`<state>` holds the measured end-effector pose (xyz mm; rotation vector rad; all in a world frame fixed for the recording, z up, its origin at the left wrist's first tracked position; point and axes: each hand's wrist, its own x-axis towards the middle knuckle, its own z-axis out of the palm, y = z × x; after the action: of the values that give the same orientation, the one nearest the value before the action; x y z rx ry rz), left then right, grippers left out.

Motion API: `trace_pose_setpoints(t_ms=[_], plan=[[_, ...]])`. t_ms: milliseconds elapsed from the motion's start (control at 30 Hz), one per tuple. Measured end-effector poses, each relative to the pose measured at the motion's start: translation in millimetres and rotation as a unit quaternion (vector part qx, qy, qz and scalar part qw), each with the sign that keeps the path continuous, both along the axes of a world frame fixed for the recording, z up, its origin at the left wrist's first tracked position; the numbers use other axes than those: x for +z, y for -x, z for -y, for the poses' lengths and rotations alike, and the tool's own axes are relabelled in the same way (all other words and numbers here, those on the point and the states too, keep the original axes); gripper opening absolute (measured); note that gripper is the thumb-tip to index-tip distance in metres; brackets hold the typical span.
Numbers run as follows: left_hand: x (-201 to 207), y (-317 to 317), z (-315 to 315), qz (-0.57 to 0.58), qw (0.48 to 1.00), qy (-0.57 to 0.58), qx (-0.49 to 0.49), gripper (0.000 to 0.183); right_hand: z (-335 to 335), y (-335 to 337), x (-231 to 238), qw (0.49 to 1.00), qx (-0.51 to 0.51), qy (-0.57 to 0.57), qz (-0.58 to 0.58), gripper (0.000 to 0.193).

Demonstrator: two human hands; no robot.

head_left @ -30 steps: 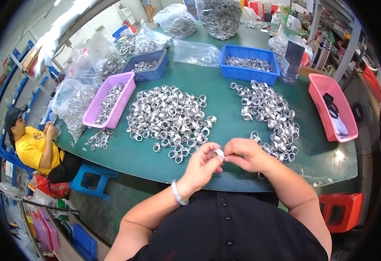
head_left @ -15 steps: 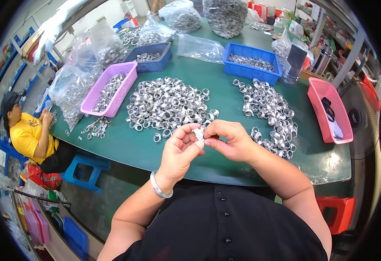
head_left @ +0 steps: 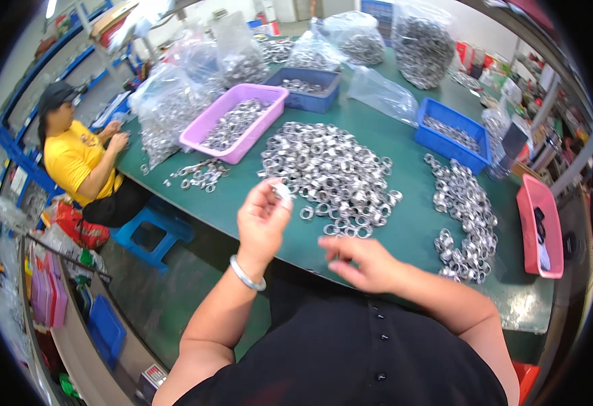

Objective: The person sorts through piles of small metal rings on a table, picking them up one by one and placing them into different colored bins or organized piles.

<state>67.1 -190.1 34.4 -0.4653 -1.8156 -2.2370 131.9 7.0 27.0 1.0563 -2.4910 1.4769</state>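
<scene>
My left hand [head_left: 264, 220] is raised at the near left side of a big pile of silvery metal rings [head_left: 327, 169]. Its thumb and fingers pinch a small metal ring [head_left: 281, 191], pale and bright, partly covered by the fingertips. My right hand [head_left: 361, 264] hovers over the table's front edge, just short of the pile, with its fingers apart and nothing seen in it. On the right lies a second, longer heap of metal rings [head_left: 466, 220]. A few loose parts [head_left: 205, 174] are scattered near the purple basket.
A purple basket [head_left: 189, 142], a dark blue bin [head_left: 313, 100] and a blue bin [head_left: 438, 139] hold metal parts on the green table [head_left: 405, 203]. Filled plastic bags [head_left: 424, 51] stand behind. A pink basket [head_left: 530, 230] is at right. A co-worker [head_left: 80, 159] sits at left.
My hands have come apart: the left has gone leftward with the metal ring, the right has let go and drawn back. The view has swung left.
</scene>
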Motion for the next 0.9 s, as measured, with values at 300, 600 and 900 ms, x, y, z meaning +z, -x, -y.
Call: trace_pose_setpoints(t_ms=[300,600,900], plan=[[-23.2,102.2,243.8,0.206,0.903,-0.311,0.213,0.014,39.4,-0.9,-37.9,0.968,0.204,-0.139,-0.046,0.022],[-23.6,139.2,318.8,0.182,0.909,-0.075,0.368,0.013,10.2,-3.7,-20.3,0.955,0.224,-0.180,-0.075,0.037],[-16.1,179.7,340.7,0.130,0.928,-0.204,0.284,0.011,-56.7,-67.2,-50.8,0.968,-0.095,-0.194,-0.129,0.032]])
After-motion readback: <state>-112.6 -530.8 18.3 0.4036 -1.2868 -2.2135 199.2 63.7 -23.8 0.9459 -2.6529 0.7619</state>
